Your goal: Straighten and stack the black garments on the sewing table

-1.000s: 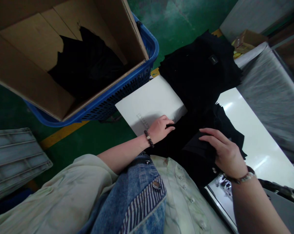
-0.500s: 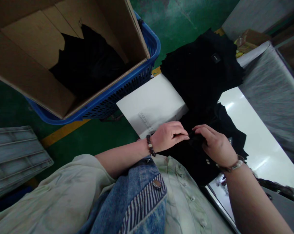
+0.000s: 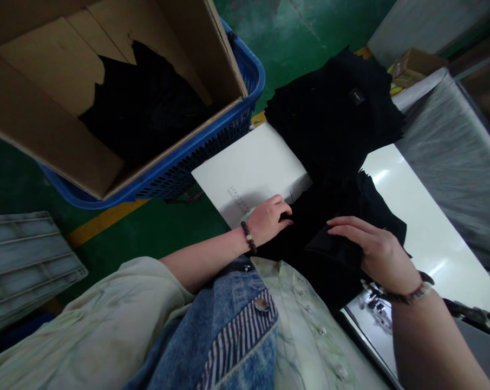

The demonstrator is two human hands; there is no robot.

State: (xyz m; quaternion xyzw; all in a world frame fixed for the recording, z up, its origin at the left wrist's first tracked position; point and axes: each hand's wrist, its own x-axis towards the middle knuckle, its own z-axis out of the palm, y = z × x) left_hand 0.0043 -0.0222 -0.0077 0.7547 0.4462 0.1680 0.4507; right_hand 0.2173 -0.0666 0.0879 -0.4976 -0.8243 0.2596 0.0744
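A black garment point(image 3: 330, 216) lies crumpled on the white table point(image 3: 407, 211) right in front of me. My left hand point(image 3: 269, 219), with a bead bracelet at the wrist, rests on the garment's left edge with its fingers curled onto the cloth. My right hand point(image 3: 370, 249) lies flat on a folded part of the same garment, fingers stretched out and together, pressing it down. A stack of black garments point(image 3: 334, 108) with a small label sits farther back on the table.
A white board point(image 3: 248, 173) lies at the table's left corner. A blue plastic basket point(image 3: 212, 146) holds a cardboard box point(image 3: 66, 108) with black cloth inside, on the green floor. A grey crate point(image 3: 21, 265) stands at left. Grey sheeting point(image 3: 451, 151) covers the right.
Half a second ago both hands pinched the cloth together at the middle. They have since drawn apart: the left went back to the garment's left edge, and the right flattened over the fold.
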